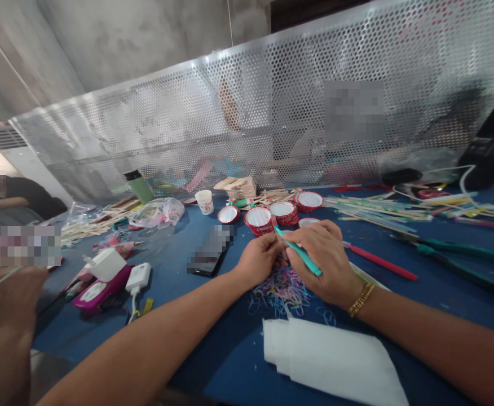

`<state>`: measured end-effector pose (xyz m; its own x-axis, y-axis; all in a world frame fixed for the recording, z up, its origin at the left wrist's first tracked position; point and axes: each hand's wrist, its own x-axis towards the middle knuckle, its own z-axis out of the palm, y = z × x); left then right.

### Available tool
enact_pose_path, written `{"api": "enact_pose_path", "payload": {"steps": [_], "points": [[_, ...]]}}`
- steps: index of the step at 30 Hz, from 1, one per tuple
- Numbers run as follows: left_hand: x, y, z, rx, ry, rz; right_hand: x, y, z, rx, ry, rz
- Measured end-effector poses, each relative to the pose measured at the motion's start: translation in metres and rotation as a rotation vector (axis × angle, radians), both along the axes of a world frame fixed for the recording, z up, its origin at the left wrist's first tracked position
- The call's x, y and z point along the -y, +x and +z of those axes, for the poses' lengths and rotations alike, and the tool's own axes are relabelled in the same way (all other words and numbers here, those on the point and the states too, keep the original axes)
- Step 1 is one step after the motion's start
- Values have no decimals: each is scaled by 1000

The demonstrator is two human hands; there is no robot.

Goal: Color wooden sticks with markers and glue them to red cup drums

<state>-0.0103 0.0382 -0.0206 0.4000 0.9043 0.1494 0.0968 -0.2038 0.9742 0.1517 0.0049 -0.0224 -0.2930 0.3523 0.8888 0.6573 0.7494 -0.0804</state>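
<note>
My right hand (325, 262) grips a teal stick (300, 252) that slants from upper left to lower right across its fingers. My left hand (259, 258) pinches the upper end of the same stick, fingertips touching those of the right. Both hands hover over a heap of small coloured rubber bands (278, 290) on the blue table (213, 332). A gold bracelet (361, 299) circles my right wrist. Just behind the hands stand several red-rimmed round lids (259, 218).
White folded paper (331, 358) lies at the near edge. A phone (210, 255), white chargers (138, 277), a pink case (98, 293), a red pencil (380, 261), green-handled pliers (454, 254) and piles of wooden sticks (374, 211) surround the hands. A perforated metal screen (272, 113) backs the table. Another person sits far left.
</note>
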Motion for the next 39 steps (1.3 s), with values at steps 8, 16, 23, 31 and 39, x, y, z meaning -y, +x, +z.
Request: {"api": "enact_pose_path", "payload": {"steps": [8, 16, 23, 31, 39], "points": [[0, 0, -1, -1, -1, 0, -1, 1, -2, -4, -16, -14], [1, 2, 2, 7, -33, 11, -4, 3, -5, -31, -46, -56], [1, 0, 0, -1, -7, 3, -2, 1, -3, 0, -9, -21], [1, 1, 0, 12, -21, 6, 0, 1, -1, -8, -26, -19], [1, 0, 1, 6, -27, 15, -2, 2, -2, -15, -29, -24]]}}
